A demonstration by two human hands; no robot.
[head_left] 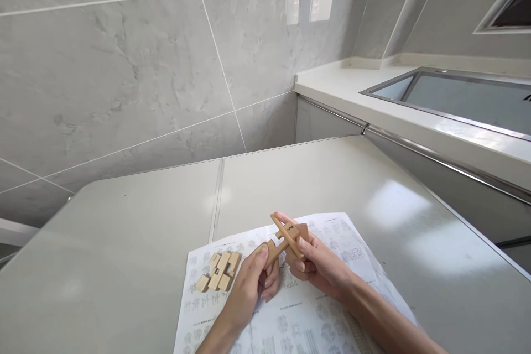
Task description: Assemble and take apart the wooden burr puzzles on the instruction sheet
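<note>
Both my hands hold a small crossed assembly of notched wooden puzzle pieces (286,235) just above a printed instruction sheet (327,310). My left hand (253,282) pinches the lower left end of one stick between thumb and curled fingers. My right hand (317,263) wraps its fingers around the other end of the pieces. A little to the left, several loose wooden puzzle pieces (219,272) lie in a cluster on the sheet.
The sheet lies on a pale grey table (124,243) with a seam down its middle, set against a grey tiled wall (124,66). At the right stands a white counter (373,94) with a steel sink (464,99).
</note>
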